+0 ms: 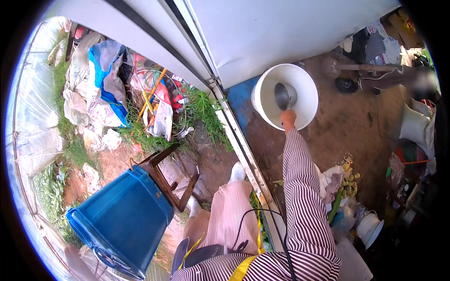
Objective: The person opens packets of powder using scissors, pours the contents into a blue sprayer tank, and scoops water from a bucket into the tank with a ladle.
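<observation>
My right hand (288,118), at the end of a striped sleeve, is closed on the handle of a metal ladle (282,96). The ladle's dark round bowl is inside a large white plastic bucket (309,84), near its inner wall; whether it touches the bottom cannot be told. The bucket stands on the brown floor beside a white panel. My left hand is out of view. On the left, before my body, a blue plastic bin (126,214) lies tilted against a brown wooden stool frame (168,175).
A metal door track (242,147) crosses the ground between the grassy side and the floor. Plastic sacks (105,84) lie at left. Yellow-green fruit (349,184) and a white cord spool (369,226) lie right of my sleeve. A wooden-handled tool (365,67) lies beyond the bucket.
</observation>
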The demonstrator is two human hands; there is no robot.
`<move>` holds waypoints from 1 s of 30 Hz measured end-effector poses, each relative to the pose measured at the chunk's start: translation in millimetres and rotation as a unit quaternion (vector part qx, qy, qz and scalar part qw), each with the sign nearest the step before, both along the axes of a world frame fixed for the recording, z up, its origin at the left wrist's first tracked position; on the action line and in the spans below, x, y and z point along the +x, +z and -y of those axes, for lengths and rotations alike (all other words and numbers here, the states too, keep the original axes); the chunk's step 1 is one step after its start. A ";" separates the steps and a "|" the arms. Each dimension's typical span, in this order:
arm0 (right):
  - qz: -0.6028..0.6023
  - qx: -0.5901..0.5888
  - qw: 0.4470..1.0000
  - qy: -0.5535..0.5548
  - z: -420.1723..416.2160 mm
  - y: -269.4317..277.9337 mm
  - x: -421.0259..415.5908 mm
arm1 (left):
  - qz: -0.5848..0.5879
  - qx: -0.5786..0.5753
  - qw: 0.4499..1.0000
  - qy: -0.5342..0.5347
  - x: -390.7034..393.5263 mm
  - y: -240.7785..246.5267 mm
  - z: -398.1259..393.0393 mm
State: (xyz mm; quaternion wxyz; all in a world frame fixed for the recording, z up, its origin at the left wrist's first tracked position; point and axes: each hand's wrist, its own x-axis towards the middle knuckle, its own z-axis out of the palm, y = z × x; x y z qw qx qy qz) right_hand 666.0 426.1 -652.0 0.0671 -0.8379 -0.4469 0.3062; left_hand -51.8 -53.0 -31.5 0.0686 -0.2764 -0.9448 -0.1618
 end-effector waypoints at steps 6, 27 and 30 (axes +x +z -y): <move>0.036 0.034 0.998 -0.025 -14.1 -0.4 -65.3 | 0.010 -0.049 0.998 -0.029 26.6 -9.3 -42.4; -0.750 -0.063 0.577 -0.317 172.4 354.3 19.9 | 0.116 -0.059 0.927 -0.353 7.0 -16.4 -70.5; -0.767 -0.079 0.566 -0.291 208.5 439.4 -22.6 | 0.167 -0.041 0.915 -0.365 -5.2 -17.0 -66.2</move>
